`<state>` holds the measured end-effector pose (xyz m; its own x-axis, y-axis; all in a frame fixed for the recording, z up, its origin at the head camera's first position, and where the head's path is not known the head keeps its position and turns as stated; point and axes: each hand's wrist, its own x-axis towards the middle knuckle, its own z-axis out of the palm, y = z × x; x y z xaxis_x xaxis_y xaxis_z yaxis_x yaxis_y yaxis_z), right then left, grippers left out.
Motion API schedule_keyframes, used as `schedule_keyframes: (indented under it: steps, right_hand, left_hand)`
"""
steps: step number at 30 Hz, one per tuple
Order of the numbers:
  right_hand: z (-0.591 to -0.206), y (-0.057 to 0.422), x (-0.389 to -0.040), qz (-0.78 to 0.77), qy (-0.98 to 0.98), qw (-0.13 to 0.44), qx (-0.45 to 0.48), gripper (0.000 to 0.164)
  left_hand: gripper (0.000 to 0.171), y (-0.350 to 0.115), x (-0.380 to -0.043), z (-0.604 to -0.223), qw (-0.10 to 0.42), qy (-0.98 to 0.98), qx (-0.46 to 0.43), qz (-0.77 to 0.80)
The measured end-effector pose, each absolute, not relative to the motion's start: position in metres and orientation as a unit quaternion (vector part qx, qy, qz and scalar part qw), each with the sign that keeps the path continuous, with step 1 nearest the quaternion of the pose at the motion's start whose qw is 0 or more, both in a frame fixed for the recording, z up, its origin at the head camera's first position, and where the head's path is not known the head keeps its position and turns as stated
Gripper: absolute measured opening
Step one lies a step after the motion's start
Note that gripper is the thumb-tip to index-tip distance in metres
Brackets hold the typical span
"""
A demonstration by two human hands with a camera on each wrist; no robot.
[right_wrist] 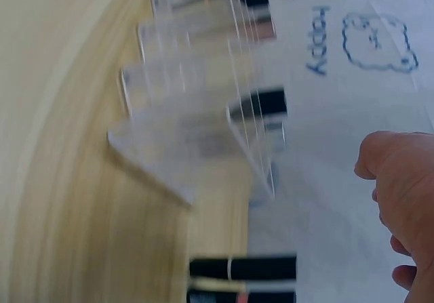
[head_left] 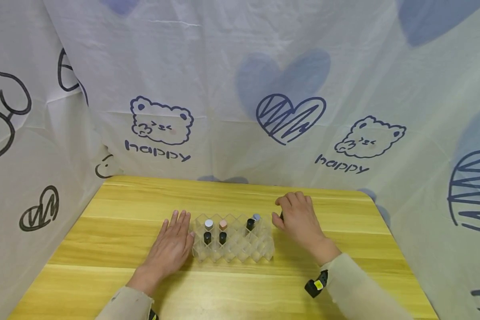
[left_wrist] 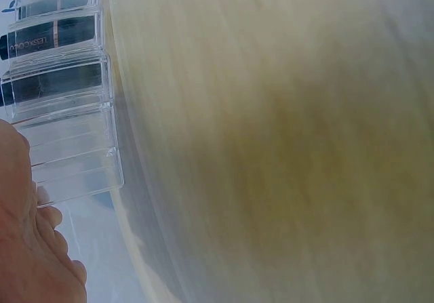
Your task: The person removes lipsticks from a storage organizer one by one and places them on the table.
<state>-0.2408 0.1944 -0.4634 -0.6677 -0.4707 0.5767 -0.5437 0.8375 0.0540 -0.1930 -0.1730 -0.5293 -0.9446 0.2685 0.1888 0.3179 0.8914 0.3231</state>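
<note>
A clear plastic organizer [head_left: 244, 254] with diamond-shaped compartments stands on the table. Several lipstick-like tubes sit upright in it: a white-capped tube [head_left: 209, 224], a pink-capped tube [head_left: 223, 224], a blue-grey-capped tube [head_left: 256, 217] and some with black caps [head_left: 250, 224]. My left hand [head_left: 170, 246] lies with extended fingers along the organizer's left end, its thumb at the wall. To the right of the organizer, my right hand [head_left: 302, 221] hovers with loosely bent fingers and nothing visible in its grasp. Below it, two black tubes [right_wrist: 261, 268] stand on the table, mostly hidden in the head view.
The wooden table [head_left: 224, 293] ends at a printed cloth [head_left: 224, 89] hanging behind and at both sides. A black wrist strap [head_left: 317, 284] circles the right wrist.
</note>
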Motion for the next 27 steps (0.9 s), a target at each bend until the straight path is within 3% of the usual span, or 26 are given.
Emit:
schedule_keyframes:
  steps: [12, 19, 27]
  right_hand:
    - [-0.481, 0.157, -0.235, 0.036, -0.901, 0.287, 0.323, 0.02]
    - [-0.486, 0.15, -0.236, 0.03, -0.915, 0.24, 0.322, 0.017]
    - [-0.491, 0.147, -0.239, 0.016, -0.911, 0.239, 0.335, 0.016]
  left_hand:
    - [0.063, -0.174, -0.194, -0.531, 0.066, -0.97, -0.149, -0.182]
    - [0.062, -0.174, -0.193, -0.531, 0.066, -0.97, -0.147, -0.183]
    - [0.062, -0.173, -0.193, -0.531, 0.066, -0.969, -0.146, -0.187]
